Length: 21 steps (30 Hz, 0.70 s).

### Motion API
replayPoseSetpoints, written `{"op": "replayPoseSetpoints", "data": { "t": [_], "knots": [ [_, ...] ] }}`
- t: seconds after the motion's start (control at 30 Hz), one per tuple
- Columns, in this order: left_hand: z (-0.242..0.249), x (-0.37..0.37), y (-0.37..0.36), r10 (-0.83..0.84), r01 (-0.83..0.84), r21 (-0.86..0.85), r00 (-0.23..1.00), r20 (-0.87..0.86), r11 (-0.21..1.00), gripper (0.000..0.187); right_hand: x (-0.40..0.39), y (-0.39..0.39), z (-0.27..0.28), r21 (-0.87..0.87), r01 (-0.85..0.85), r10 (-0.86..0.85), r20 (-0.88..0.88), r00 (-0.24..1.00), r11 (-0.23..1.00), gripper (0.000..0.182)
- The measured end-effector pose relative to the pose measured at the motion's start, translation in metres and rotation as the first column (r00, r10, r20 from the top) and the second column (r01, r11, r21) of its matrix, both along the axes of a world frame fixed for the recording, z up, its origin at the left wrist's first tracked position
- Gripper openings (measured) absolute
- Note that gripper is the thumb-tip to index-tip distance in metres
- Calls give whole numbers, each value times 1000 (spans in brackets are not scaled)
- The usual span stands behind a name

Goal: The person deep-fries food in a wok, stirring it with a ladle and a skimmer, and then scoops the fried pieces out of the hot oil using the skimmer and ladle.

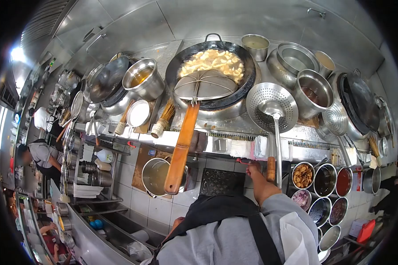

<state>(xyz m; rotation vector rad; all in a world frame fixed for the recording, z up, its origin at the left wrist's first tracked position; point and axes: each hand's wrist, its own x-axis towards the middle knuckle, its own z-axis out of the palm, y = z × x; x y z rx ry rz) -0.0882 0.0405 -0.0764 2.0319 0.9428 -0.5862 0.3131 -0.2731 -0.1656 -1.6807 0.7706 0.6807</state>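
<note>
My right hand [255, 171] is at the front edge of the stove, its fingers curled at a small red knob [239, 161]. Only a small part of my left hand [178, 221] shows, low beside the dark apron; its fingers are hidden. Ahead, a large black wok [172, 66] holds pale yellow pieces [214, 61] in bubbling oil. A round mesh strainer [208, 86] rests across the wok's near side, its wooden handle [183, 145] pointing toward me. A perforated ladle [263, 108] lies to the right of the wok.
Metal pots [140, 79] and further woks [109, 81] line the stove on both sides. Containers of ingredients [303, 176] stand at the lower right. A large pot [155, 176] is below the stove. People [44, 157] are at the left.
</note>
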Motion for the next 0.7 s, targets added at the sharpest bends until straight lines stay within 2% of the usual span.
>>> {"op": "replayPoseSetpoints", "data": {
  "t": [0.07, 0.17, 0.23, 0.27, 0.33, 0.37, 0.4, 0.43, 0.47, 0.5, 0.57, 0.6, 0.63, 0.67, 0.7],
  "knots": [
    [-6, 0, 15, -12, 12, -21, 1000, 6, 1000, 22, -9, 1, 9, -90, 55, -58, -28, 998, 994, 24],
    [-5, 9, 39, 15, -14, -92, 1000, 10, 996, 22, -54, -22, -5, 86, 132, -132, 2, 991, 988, 29],
    [4, 18, 59, 81, -85, -170, 996, -30, 982, 19, -97, -33, 15, 12, 234, -234, -20, 972, 972, 38],
    [11, 26, 68, 114, -122, -205, 992, -52, 971, 17, -124, -44, 25, 107, 264, -261, -45, 964, 959, 40],
    [-1, 31, 85, -1, 34, -238, 990, 140, 971, 14, -171, -80, 47, 300, 313, -283, -139, 949, 901, 44],
    [-4, 36, 86, 166, -148, -331, 986, 27, 932, 12, -187, -99, 62, 393, 335, -274, -203, 940, 856, 47],
    [-6, 41, 87, 332, -341, -384, 939, -92, 858, 10, -195, -115, 81, 452, 416, -340, -242, 909, 789, 50],
    [-15, 41, 94, -124, 156, -192, 978, 170, 969, 10, -202, -126, 104, 505, 492, -402, -285, 870, 709, 53],
    [-21, 44, 102, -583, 582, 109, 750, 311, 806, 9, -206, -133, 125, 635, 486, -453, -231, 861, 601, 53],
    [-22, 48, 108, -903, 797, 432, 321, 287, 421, 10, -206, -140, 146, 751, 454, -511, -182, 840, 479, 54],
    [-26, 46, 113, -847, 857, 82, 482, 226, 509, 13, -196, -124, 229, 718, 401, -601, 30, 799, 569, 42],
    [-26, 50, 109, -820, 836, -96, 548, 168, 540, 14, -182, -126, 244, 640, 296, -481, 130, 867, 708, 36],
    [-26, 53, 108, -829, 850, -103, 527, 187, 517, 16, -169, -131, 258, 540, 179, -337, 209, 918, 822, 31],
    [-25, 53, 111, -839, 863, -106, 505, 202, 494, 18, -156, -129, 281, 581, 139, -298, 188, 936, 802, 28],
    [-22, 59, 111, -811, 834, -141, 551, 197, 533, 18, -148, -121, 307, 625, 96, -256, 170, 952, 774, 26]
  ]
}}
